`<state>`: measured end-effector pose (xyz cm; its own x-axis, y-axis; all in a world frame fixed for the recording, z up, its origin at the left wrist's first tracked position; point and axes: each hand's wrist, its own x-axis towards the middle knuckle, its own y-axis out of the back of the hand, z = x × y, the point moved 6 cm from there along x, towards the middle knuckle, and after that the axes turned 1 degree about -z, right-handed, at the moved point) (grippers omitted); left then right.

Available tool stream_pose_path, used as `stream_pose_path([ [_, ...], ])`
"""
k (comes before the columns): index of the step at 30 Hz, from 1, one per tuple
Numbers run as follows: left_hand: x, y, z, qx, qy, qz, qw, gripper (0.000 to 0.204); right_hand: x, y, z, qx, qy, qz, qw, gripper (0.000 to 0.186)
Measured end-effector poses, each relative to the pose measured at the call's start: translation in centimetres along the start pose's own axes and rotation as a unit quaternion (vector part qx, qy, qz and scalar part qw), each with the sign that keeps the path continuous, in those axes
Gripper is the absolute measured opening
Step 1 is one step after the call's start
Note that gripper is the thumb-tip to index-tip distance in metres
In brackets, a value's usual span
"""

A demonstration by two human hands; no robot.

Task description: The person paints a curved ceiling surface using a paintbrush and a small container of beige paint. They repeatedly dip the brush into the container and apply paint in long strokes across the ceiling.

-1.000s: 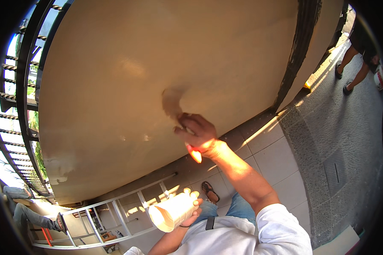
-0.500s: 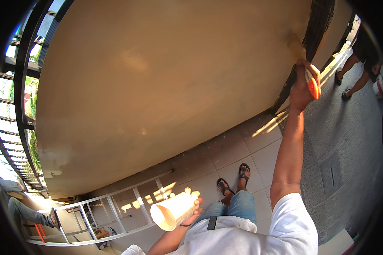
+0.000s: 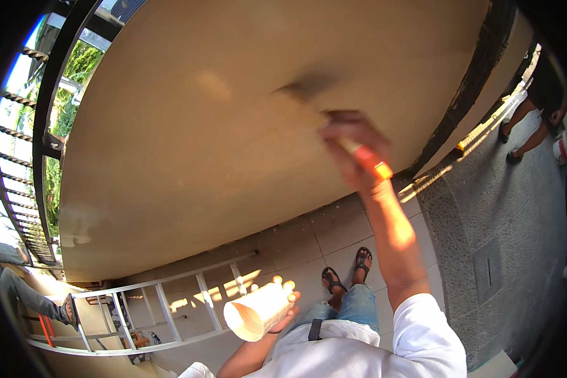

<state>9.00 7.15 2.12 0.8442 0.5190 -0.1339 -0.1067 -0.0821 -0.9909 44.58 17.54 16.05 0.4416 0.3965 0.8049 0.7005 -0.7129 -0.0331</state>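
My left hand (image 3: 290, 303) is closed around a pale cup-like container (image 3: 257, 310), tilted so its mouth faces left; a cream coating shows inside. My right hand (image 3: 354, 146), blurred by motion, grips a paintbrush with a red-orange handle end (image 3: 377, 165). Its bristle end is smeared and lies close to the tan wall (image 3: 189, 145), throwing a shadow there. Whether the bristles touch the wall I cannot tell. The wall's surface looks smooth and glossy in places, with a rough patch at its lower left.
An aluminium ladder (image 3: 164, 309) stretches across the lower left, with another person's foot (image 3: 69, 312) on it. Black railings (image 3: 41, 132) curve along the left. A dark strip (image 3: 472, 94) borders the wall's right side. At the far right stands another person (image 3: 535, 107) near a white bucket (image 3: 559, 150).
My right hand has swept left with the paintbrush, from beside the dark strip to the middle of the wall. The left hand and container have barely moved. The view has shifted slightly.
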Motion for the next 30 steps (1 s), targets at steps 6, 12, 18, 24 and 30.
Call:
stream_pose_path([
  [6, -4.0, 2.0, 1.3, -0.022, -0.006, 0.020, 1.000, 0.049, 2.0, 12.1, 1.6, -0.241, 0.013, 0.291, 0.926, 0.013],
  [12, -5.2, 2.4, 1.9, -0.019, 0.004, 0.043, 0.999, 0.050, -0.5, -5.5, -5.5, -0.261, 0.146, 0.069, 0.952, 0.029],
  [18, -5.7, 2.3, 2.2, -0.005, 0.004, 0.030, 1.000, 0.055, -4.4, -11.3, -8.0, -0.009, 0.131, -0.068, 0.989, 0.035],
  [24, -8.4, 3.9, 2.6, -0.012, -0.004, 0.030, 0.999, 0.057, -3.3, 7.4, 2.4, -0.279, -0.012, 0.239, 0.930, 0.009],
  [30, -10.0, 4.2, 2.5, -0.017, -0.010, 0.057, 0.998, 0.053, -5.0, 3.6, 3.4, -0.309, 0.051, 0.205, 0.927, 0.023],
])
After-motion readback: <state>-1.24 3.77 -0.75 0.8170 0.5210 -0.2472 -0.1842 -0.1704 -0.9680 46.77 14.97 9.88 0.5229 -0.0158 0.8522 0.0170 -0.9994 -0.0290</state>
